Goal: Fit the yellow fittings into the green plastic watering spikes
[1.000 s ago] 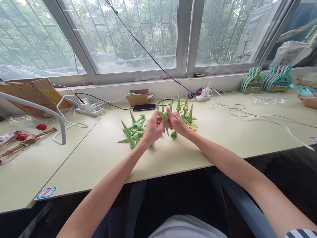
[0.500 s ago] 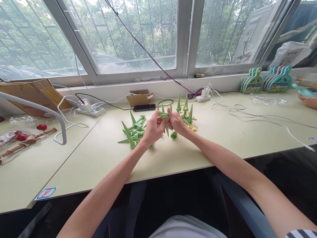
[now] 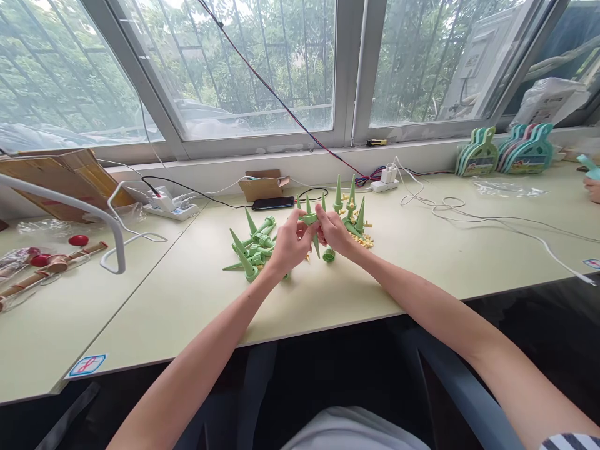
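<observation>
Between both hands is a green plastic watering spike, its pointed end hanging down beneath the fingers. My left hand is closed on its left side, and my right hand pinches it from the right; the fingers hide part of it. To the left lies a heap of green spikes and ribbed caps. Several more green spikes stand point up behind my right hand, among small yellow valve pieces. A loose green cap sits on the table just below my right hand.
A black phone lies before a small cardboard box. Power strips and white cables run along the back. Wooden toys with red balls are at left, pastel fan-shaped items at right. Another person's hand shows at the right edge.
My hands and the watering spike stay practically in place. At the far right, the other person's hand and its light blue item have moved further right.
</observation>
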Tool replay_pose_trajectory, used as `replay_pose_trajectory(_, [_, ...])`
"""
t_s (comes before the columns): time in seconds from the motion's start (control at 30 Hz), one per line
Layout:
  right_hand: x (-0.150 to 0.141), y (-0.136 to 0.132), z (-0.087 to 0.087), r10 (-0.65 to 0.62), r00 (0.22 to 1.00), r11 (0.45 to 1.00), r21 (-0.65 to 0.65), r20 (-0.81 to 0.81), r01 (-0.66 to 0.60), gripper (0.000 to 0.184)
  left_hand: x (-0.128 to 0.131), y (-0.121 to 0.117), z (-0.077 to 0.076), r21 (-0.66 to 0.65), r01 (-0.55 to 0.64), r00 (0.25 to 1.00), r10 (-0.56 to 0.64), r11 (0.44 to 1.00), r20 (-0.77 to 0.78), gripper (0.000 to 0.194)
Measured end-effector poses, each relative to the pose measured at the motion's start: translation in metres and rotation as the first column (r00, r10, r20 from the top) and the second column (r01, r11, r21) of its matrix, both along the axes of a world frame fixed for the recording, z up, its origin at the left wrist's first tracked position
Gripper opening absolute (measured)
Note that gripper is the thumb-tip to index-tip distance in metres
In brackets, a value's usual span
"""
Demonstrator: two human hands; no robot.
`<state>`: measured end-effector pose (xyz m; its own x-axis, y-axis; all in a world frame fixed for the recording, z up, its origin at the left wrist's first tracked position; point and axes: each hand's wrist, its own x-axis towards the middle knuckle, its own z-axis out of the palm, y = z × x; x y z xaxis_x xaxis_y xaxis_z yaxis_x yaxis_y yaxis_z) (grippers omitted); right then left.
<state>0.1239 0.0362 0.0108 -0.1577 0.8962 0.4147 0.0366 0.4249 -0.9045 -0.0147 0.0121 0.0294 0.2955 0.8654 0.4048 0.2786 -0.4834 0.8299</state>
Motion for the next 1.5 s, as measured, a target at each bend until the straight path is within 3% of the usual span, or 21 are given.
replay_pose_trajectory(1.5, [0.0004, 0.0005, 0.0002, 0.002, 1.0, 1.0, 0.025, -0.001, -0.002, 0.076, 0.0014, -0.004, 0.0028, 0.005, -0.023, 0.999, 0.023, 1.0, -0.034, 0.034])
